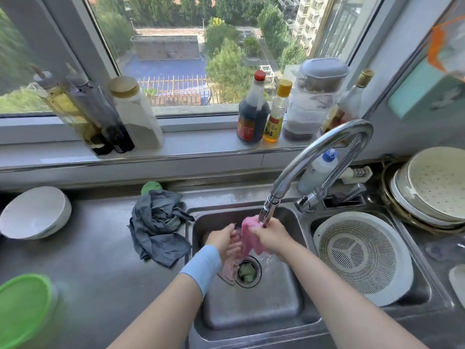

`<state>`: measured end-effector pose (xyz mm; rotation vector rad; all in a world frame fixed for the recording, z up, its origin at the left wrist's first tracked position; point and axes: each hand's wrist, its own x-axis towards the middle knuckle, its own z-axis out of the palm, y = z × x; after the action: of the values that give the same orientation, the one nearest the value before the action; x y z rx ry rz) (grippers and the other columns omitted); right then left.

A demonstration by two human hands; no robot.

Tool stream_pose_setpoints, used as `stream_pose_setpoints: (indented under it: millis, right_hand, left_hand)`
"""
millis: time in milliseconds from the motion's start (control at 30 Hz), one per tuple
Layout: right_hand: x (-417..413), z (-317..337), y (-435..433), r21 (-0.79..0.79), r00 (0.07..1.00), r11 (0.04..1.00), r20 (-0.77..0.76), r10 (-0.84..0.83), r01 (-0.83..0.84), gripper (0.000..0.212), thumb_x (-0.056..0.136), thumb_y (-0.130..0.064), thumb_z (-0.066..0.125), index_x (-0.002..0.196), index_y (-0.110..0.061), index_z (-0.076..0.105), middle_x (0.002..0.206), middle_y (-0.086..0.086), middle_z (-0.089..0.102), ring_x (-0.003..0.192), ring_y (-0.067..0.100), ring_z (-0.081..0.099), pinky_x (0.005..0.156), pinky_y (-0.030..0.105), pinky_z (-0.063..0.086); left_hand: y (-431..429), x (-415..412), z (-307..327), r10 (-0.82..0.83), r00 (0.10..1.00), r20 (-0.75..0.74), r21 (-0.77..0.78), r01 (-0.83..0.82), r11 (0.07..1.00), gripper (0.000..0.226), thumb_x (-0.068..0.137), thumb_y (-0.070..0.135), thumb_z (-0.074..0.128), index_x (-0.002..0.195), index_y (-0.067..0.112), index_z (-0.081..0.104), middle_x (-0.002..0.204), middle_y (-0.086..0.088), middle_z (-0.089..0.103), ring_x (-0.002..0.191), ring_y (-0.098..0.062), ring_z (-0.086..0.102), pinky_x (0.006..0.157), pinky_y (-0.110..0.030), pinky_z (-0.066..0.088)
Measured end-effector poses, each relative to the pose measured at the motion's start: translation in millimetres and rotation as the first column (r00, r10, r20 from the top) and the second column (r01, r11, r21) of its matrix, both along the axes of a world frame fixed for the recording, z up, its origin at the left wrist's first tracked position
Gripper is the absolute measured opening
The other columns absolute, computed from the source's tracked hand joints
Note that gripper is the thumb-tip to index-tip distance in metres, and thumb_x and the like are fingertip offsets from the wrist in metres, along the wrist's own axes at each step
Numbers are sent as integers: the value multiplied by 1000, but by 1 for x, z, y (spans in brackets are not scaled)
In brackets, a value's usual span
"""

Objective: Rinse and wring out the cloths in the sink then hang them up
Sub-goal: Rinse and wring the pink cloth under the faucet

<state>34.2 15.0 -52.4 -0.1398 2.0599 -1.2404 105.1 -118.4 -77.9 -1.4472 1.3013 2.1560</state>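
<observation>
Soft pink fabric cloth (247,239) was gripped by left hand (224,239) and right hand (271,235) beneath curved chrome tap (267,212); windowsill bottle labels (247,127) were too blurred to read.

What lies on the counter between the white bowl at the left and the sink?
In the head view, a crumpled dark blue-grey cloth lies there, between the white bowl and the sink, close to its left rim.

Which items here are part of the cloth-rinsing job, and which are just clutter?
In the job: pink cloth, held by left hand and right hand under the faucet; sink; grey cloth lying on the counter.
Clutter: white bowl, green lid, colander, sauce bottle, stacked strainers.
</observation>
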Motion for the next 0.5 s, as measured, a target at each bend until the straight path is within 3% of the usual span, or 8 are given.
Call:
stream_pose_setpoints:
  millis: [67, 100, 200, 267, 333, 400, 433, 500]
  right_hand:
    - [8, -1, -3, 3, 997, 997, -11, 81, -81, 20, 90, -11, 60, 91, -22, 76, 67, -10, 69, 56, -1, 61, 51, 14, 43]
    - [12, -3, -3, 41, 988, 988, -38, 148, -146, 23, 92, -8, 59, 100, -21, 76, 75, -12, 70, 64, -8, 61, 58, 10, 45]
    - [20, -13, 5, 134, 972, 971, -105, 211, -196, 15, 93, -13, 64, 102, -6, 75, 115, 4, 73, 106, 5, 66, 92, 25, 52]
    - [24, -16, 12, 92, 996, 995, -79, 32, -24, 8, 85, -22, 77, 86, -14, 80, 98, -4, 78, 84, 1, 69, 73, 14, 52]
    - [23, -17, 17, 143, 976, 971, -132, -171, 189, 25, 70, -46, 85, 68, -23, 76, 67, -16, 72, 61, -2, 60, 56, 9, 43]
    - [20, -19, 20, 186, 939, 931, -206, -274, 313, 45, 58, -67, 81, 68, -24, 73, 65, -13, 70, 62, 0, 60, 60, 18, 46]
    - [20, -20, 21, 133, 936, 937, -193, -295, 323, 43, 58, -67, 78, 71, -26, 74, 70, -13, 72, 68, 3, 63, 67, 22, 48]
    - [24, -19, 19, 2, 951, 956, -108, -290, 292, 22, 71, -51, 78, 81, -31, 78, 85, -12, 76, 87, 9, 70, 83, 27, 52]
  left_hand:
    - [14, -6, 1, 108, 988, -112, 240, -79, 967, 36, 101, 32, 51, 94, 0, 67, 81, -13, 71, 74, -21, 67, 68, -30, 57]
    - [18, -10, 0, 167, 977, -134, 289, -122, 949, 34, 101, 30, 53, 95, -1, 66, 81, -13, 71, 73, -22, 67, 68, -30, 57]
    - [25, -24, -4, 210, 972, -104, 318, -167, 933, 16, 99, 15, 55, 96, 0, 60, 87, -15, 56, 74, -24, 56, 74, -33, 50]
    - [28, -31, -9, 253, 965, -63, 374, -212, 903, 9, 99, 10, 55, 97, 2, 57, 86, -11, 53, 75, -20, 53, 77, -31, 50]
    - [30, -37, -13, 280, 959, -38, 417, -239, 877, 20, 99, 18, 56, 85, 4, 54, 77, -9, 51, 69, -19, 52, 69, -33, 52]
    - [31, -41, -11, 303, 953, -17, 443, -264, 856, 28, 101, 26, 53, 82, 5, 54, 74, -10, 55, 65, -21, 55, 53, -32, 56]
    - [33, -42, -12, 317, 948, -6, 457, -279, 845, 30, 103, 28, 47, 86, 5, 55, 76, -12, 59, 67, -23, 58, 51, -33, 57]
    - [35, -43, -9, 331, 943, -12, 482, -285, 829, 38, 107, 31, 37, 91, 1, 56, 82, -17, 61, 72, -28, 60, 64, -46, 56]
